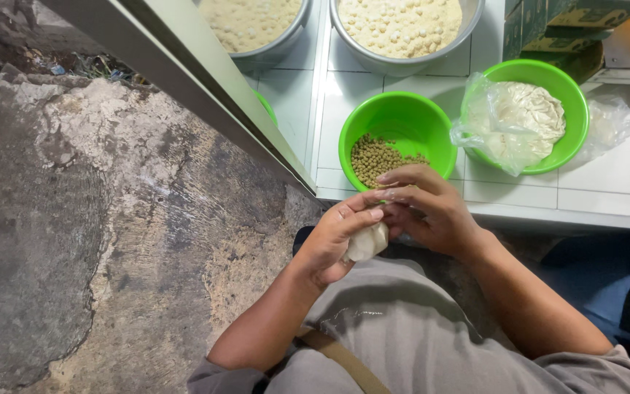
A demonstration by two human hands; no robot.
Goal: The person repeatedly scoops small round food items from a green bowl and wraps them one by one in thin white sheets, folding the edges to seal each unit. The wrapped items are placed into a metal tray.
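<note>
2 hands meet just near of the desk (pixel 607 193) edge: left hand (pixel 333 241) is curled around a pale dough lump (pixel 367 242), right hand (pixel 432 215) has fingers pinched together at the lump's top. Looks like the filling or shaping step. Directly beyond sits a green bowl (pixel 402 117) of small brownish-green pellets (pixel 377 157); to its right, a second green bowl (pixel 566 87) holds a plastic bag (pixel 508 120) of pale dough. Next move likely needs a steady cupping grip so the lump doesn't tear.
</note>
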